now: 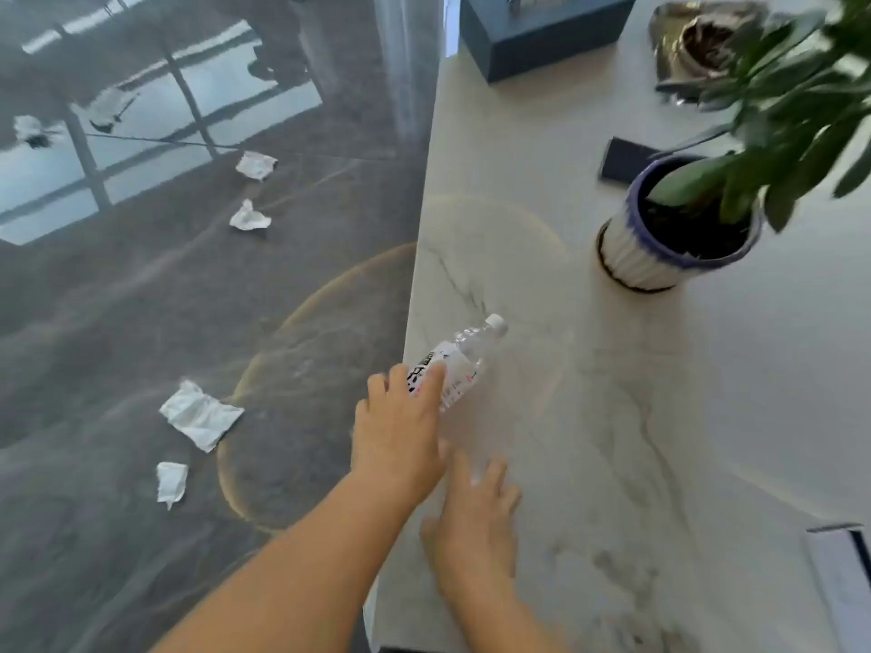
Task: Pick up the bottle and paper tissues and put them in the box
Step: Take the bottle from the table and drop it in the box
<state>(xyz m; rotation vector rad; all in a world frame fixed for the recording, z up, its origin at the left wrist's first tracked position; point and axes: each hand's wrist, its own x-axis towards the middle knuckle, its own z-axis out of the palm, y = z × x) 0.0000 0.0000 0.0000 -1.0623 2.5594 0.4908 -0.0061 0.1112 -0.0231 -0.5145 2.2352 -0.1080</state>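
Left hand (400, 428) is lying fingers-spread on the bottle (459, 362), grip not closed; right hand (476, 520), at its 5 o'clock, is hovering open over the tabletop (707, 393).

Both bare forearms stretched forward, side by side. Left hand (400, 426) palm down, fingers (431, 384) spread and extended, not closed on anything. Right hand (476, 525) lower and nearer, palm down, fingers loosely spread, open.

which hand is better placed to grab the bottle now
Left. The left hand already has its fingers on the lying bottle near the table edge, while the right hand rests flat short of it.
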